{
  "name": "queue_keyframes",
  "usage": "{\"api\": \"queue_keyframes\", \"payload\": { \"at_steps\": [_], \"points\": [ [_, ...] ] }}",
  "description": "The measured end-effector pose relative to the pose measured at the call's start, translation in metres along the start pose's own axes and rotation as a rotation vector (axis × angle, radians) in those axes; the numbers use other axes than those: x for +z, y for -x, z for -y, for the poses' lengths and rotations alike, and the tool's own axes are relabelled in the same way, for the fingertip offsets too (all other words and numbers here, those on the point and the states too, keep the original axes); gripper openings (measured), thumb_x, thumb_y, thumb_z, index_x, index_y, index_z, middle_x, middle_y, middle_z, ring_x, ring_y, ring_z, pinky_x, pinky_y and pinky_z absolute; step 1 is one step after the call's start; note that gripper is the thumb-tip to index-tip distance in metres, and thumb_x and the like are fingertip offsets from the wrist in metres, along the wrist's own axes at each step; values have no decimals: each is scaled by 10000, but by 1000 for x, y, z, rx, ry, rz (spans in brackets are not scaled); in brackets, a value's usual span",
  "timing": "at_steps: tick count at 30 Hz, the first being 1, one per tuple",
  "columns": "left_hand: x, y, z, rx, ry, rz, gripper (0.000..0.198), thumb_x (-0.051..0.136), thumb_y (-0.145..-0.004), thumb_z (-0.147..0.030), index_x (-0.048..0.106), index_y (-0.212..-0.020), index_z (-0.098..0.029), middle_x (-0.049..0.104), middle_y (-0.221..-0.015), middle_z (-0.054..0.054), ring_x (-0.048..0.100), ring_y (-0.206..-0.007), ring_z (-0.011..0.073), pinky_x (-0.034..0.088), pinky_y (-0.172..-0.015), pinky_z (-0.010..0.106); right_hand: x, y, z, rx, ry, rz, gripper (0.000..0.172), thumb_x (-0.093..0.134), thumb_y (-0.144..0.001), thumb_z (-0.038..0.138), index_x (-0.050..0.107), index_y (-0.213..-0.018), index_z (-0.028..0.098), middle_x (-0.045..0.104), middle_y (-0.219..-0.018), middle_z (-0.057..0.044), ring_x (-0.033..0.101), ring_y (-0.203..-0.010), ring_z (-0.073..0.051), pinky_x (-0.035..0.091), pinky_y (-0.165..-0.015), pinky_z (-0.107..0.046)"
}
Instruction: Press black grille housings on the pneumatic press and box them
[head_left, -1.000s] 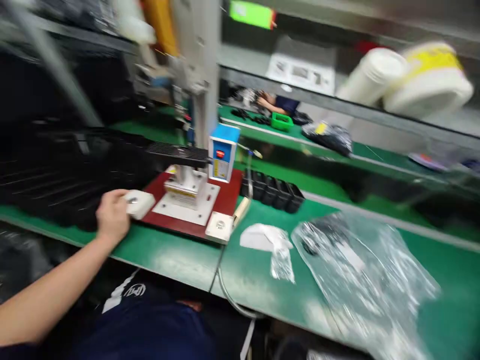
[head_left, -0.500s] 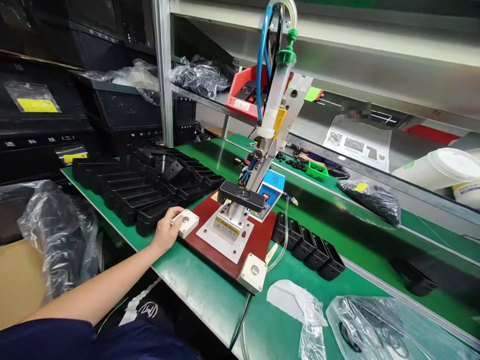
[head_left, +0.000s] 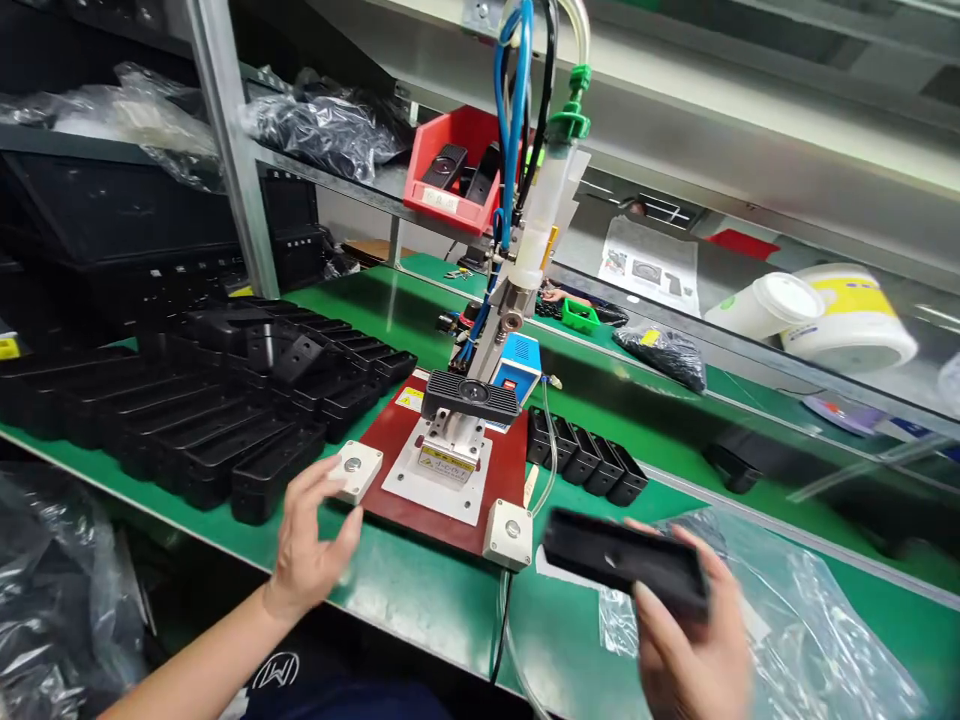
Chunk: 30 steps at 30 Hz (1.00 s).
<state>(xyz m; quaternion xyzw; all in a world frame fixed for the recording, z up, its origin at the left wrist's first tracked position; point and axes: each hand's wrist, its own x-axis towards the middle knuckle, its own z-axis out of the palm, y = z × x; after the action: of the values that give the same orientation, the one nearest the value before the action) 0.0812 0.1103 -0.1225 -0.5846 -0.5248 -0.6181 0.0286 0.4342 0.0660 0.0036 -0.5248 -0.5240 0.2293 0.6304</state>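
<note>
My right hand [head_left: 697, 630] grips a black plastic housing [head_left: 626, 562], a long open box with a small hole, blurred by motion above the bench at right. Beside the left white button box [head_left: 355, 470], my left hand [head_left: 315, 535] is open, fingers apart and holding nothing. A dispensing machine [head_left: 501, 330] with a clear syringe stands between the two button boxes on a dark red base [head_left: 382, 505]. On its fixture, under the nozzle, lies a black grilled cover [head_left: 471, 395] with a round centre. The right white button box [head_left: 510, 532] sits near the housing.
Many black housings [head_left: 217, 420] lie in rows at left; several more black parts [head_left: 585, 458] line up right of the machine. A clear plastic bag [head_left: 810, 610] lies at right. A red bin [head_left: 454, 170] and white cups [head_left: 765, 308] are on the shelf.
My left hand has come off the left button box and opened. My right hand has entered from the right holding a black housing. The view has shifted.
</note>
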Motion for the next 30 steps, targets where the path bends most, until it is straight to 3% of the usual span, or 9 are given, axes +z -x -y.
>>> {"api": "queue_keyframes", "payload": {
  "at_steps": [4,6,8,11,14,18,22,30],
  "points": [
    [-2,-21,-44,-8,282,223,565,648,-822,-452,451,-1326,-288,454,-1418,137,476,-1315,312,477,-1049,496,88,-6,9,63,-336,349,614,773,-774,351,439,-1286,294,643,-1227,-110,681,-976,-260,571,-835,-419],
    [1,-38,-61,-61,425,373,661,642,-821,-523,404,-1391,-285,436,-1445,155,493,-1303,320,525,-999,462,118,-7,16,58,-387,414,612,786,-757,361,446,-1261,297,650,-1221,-94,682,-991,-263,575,-852,-430],
    [6,-52,-71,-121,539,479,642,622,-843,-525,403,-1395,-280,508,-1385,154,576,-1211,292,576,-917,403,134,-7,21,60,-402,439,608,799,-742,371,461,-1242,294,662,-1199,-78,674,-1028,-270,576,-870,-432],
    [11,-58,-72,-204,581,490,524,624,-865,-452,467,-1331,-272,614,-1259,122,657,-1074,243,610,-816,330,140,-8,24,70,-416,484,584,799,-748,359,484,-1235,290,670,-1181,-68,670,-1048,-267,571,-897,-427],
    [12,-57,-67,-207,519,475,550,654,-847,-425,470,-1341,-267,630,-1248,114,659,-1076,250,610,-831,345,135,-12,22,50,-409,509,565,793,-763,300,509,-1251,292,647,-1228,-65,642,-1111,-250,549,-946,-406],
    [11,-64,-67,0,372,435,578,686,-825,-425,478,-1345,-279,643,-1238,89,638,-1120,248,552,-967,383,124,-16,17,-3,-344,513,594,785,-773,251,518,-1301,295,611,-1285,-78,626,-1137,-246,547,-950,-389],
    [11,-82,-74,206,282,351,572,706,-804,-444,512,-1312,-265,679,-1147,77,649,-1057,232,547,-943,364,116,-23,11,-43,-282,529,605,778,-782,260,516,-1327,291,598,-1310,-90,628,-1132,-260,557,-940,-418],
    [21,-118,-76,336,267,294,586,720,-791,-447,508,-1304,-260,671,-1133,78,608,-1079,235,512,-970,391,122,-57,13,-201,-225,476,593,791,-770,269,549,-1310,290,593,-1317,-76,548,-1235,-266,493,-1025,-462]
  ]
}}
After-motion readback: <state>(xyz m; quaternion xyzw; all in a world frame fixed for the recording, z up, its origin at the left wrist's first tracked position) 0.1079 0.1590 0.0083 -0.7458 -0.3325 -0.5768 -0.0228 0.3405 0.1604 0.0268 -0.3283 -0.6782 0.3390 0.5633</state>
